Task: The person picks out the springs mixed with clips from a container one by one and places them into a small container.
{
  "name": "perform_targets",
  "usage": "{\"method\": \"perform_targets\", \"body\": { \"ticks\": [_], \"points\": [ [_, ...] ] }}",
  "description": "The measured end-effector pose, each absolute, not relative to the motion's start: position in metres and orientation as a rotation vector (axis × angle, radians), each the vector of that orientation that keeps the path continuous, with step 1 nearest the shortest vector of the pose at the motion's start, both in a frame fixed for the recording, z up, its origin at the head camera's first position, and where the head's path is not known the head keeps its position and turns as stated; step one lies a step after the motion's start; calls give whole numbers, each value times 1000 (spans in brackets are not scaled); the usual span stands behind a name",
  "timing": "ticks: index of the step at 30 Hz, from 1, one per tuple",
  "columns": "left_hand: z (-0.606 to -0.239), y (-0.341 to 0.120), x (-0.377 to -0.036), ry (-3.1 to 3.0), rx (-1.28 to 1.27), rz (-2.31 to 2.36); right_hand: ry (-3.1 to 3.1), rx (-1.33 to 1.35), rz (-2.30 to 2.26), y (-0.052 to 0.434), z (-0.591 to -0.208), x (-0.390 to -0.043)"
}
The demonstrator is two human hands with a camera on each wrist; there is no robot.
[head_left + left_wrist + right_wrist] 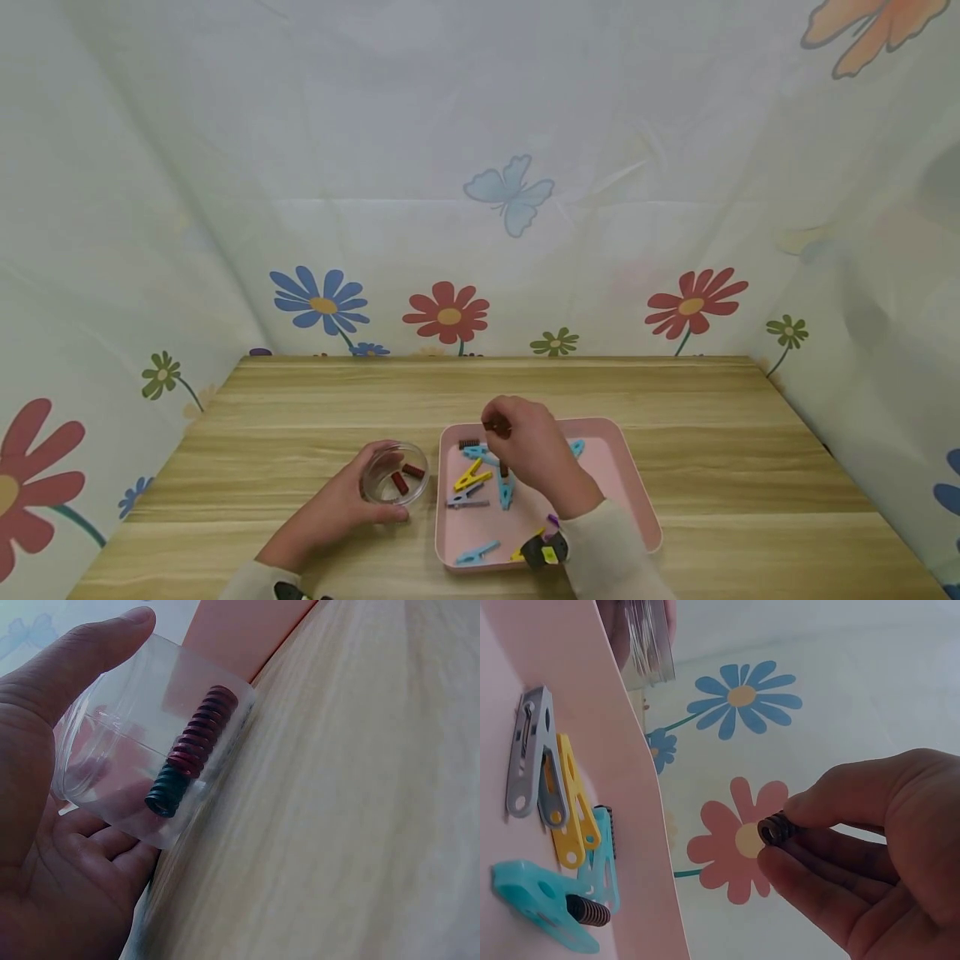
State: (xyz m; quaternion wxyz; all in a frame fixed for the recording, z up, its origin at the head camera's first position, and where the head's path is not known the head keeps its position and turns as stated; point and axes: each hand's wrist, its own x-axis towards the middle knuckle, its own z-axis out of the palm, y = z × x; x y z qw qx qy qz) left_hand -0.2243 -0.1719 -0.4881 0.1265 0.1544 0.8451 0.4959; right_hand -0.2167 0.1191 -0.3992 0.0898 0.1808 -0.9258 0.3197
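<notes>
My left hand point(341, 500) holds a clear plastic jar point(135, 724) on the table, thumb on one side and fingers round the other. Inside lie a dark red coil spring point(202, 731) and a dark green-looking one point(166, 791). Above the pink tray point(637, 500), my right hand point(532, 446) pinches a short dark coil spring point(775, 828) between thumb and fingertip. Below it in the tray are a yellow clothespin point(469, 477), a grey clothespin point(531, 761) and several light blue clothespins point(477, 552). One more dark spring point(589, 910) lies against a blue clothespin.
Another dark spring point(468, 444) lies at the tray's far left corner. A yellow piece and a purple piece point(552, 522) show partly beside the right wrist. The wooden table point(337, 392) meets a flower-printed cloth point(510, 100) at its back and sides.
</notes>
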Motion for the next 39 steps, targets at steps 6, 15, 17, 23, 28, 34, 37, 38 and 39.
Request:
{"method": "perform_targets", "body": {
  "ticks": [6,15,17,23,28,34,37,38,39],
  "points": [
    [-488,-173,-224,2445,452,1457,-2677,580,949,113,-403,-215],
    [-488,-172,-224,2451,429,1444,-2608,628,1016,104,-405,-211],
    [-489,-172,-224,2453,434,1445,-2599,643,1029,102,-406,-209],
    [-489,-173,-225,2443,474,1453,-2562,669,1039,96,-410,-208],
    [-489,-173,-225,2460,463,1444,-2546,664,1038,90,-412,-207],
    [-490,-173,-226,2473,441,1438,-2561,664,1017,86,-413,-205],
    [-490,-174,-226,2463,456,1441,-2553,687,1027,84,-414,-204],
    [-490,-174,-226,2455,462,1445,-2546,695,1035,83,-414,-204],
    [-490,-174,-226,2447,470,1449,-2542,701,1036,83,-414,-203]
  ]
}}
